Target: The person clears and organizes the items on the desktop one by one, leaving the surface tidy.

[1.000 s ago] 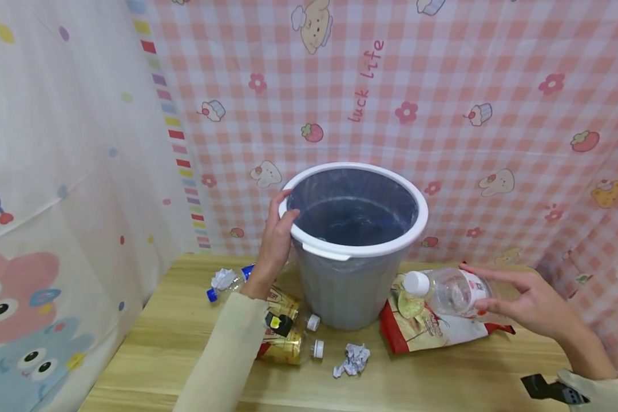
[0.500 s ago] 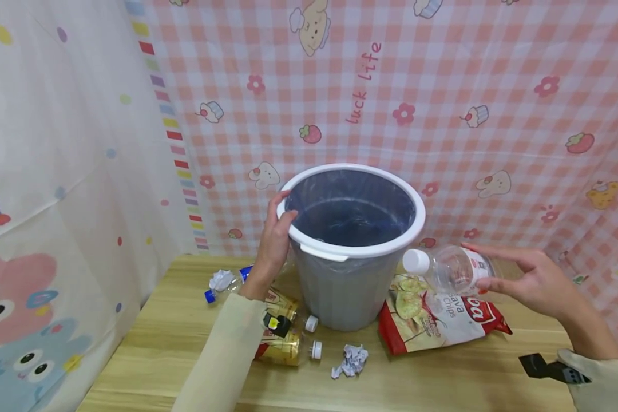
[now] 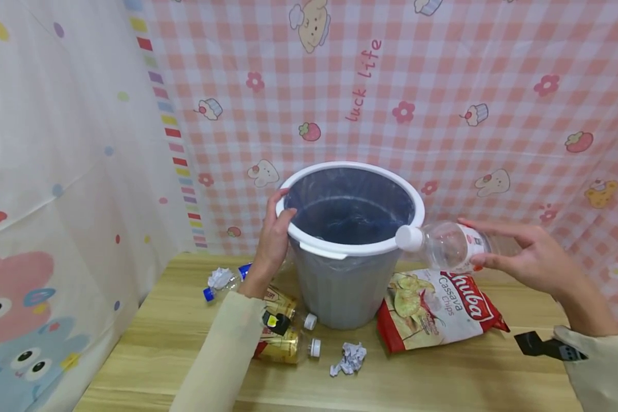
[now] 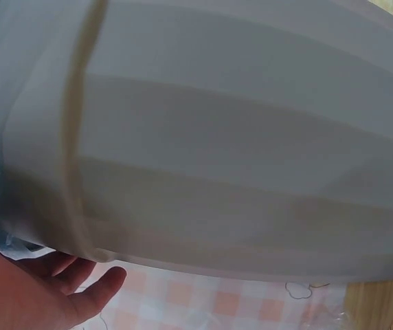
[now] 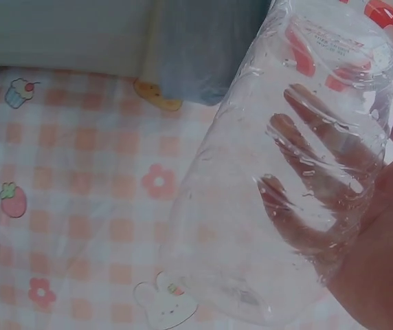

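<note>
A grey trash can (image 3: 347, 292) with a white rim and a clear liner inside stands at the middle of the table. My left hand (image 3: 273, 240) grips the left side of its rim, thumb over the edge; the left wrist view shows the can's grey wall (image 4: 238, 144) beside the fingers. In my right hand (image 3: 535, 257) is a clear plastic bottle (image 3: 445, 246), lying nearly level, its white cap (image 3: 409, 238) at the right front of the rim. Through the bottle's wall, the right wrist view shows fingers curled around it.
Under the raised bottle lies a red and white chip bag (image 3: 443, 309). A crumpled paper ball (image 3: 349, 359) sits in front of the can. Left of it lie two gold-labelled bottles (image 3: 280, 348), a blue-capped bottle (image 3: 232, 283) and another paper ball (image 3: 220, 278). A checked curtain (image 3: 443, 74) hangs behind.
My right hand has raised the bottle from just over the chip bag to the height of the can's rim, its cap now slightly further left. The left hand keeps its grip on the rim.
</note>
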`<state>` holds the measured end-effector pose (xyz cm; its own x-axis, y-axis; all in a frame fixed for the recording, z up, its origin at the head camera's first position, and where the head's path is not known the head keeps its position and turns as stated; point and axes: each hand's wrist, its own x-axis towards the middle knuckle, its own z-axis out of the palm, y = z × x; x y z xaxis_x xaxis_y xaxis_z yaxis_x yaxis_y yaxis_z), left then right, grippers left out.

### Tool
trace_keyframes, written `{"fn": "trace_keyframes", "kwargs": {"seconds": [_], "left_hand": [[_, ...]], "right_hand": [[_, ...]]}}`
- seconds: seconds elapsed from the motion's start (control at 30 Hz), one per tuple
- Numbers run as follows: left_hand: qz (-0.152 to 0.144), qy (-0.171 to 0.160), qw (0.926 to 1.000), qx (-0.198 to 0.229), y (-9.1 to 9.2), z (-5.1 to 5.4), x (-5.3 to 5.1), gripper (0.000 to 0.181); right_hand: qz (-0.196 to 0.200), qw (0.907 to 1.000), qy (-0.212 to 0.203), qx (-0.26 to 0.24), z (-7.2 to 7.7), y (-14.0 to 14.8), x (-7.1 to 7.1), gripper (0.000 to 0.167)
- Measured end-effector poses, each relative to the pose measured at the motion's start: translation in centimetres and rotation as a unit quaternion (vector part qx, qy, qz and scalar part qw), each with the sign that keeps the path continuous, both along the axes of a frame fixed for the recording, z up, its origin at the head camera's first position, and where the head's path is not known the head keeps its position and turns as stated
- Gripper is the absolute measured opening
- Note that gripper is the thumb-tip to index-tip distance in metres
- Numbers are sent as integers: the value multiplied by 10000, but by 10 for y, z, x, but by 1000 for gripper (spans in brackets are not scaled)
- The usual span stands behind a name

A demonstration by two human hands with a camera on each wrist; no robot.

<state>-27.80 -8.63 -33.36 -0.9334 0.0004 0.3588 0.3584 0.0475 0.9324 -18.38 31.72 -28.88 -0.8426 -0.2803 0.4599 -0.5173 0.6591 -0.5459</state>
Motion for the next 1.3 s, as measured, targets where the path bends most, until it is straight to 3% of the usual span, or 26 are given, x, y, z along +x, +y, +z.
{"fn": "trace_keyframes", "kwargs": {"seconds": [0.13, 0.3, 0.43, 0.7, 0.97, 1.1, 1.3], "left_hand": [[47, -52, 10000, -14, 0, 1, 0, 49], [17, -37, 10000, -28, 0, 0, 0, 48], [-2, 8, 10000, -35, 1, 0, 0, 48], [9, 19, 10000, 38, 2, 0, 0, 49], [20, -17, 10000, 24, 2, -1, 0, 49], [10, -25, 10000, 49, 2, -1, 0, 48], [22, -44, 9999, 93, 2, 0, 0, 48]], "right_hand": [[-240, 9984, -498, -137, 11, -8, -3, 53], [-68, 9988, -429, -233, 25, -20, -8, 54], [-231, 9978, -579, -234, 33, -24, -12, 52], [-344, 9993, -23, 175, 51, -35, -26, 50], [-298, 9993, 231, 32, 65, -51, -36, 50], [-136, 9995, 239, -162, 71, -63, -40, 50], [-221, 9992, 67, -331, 78, -86, -46, 52]]}}
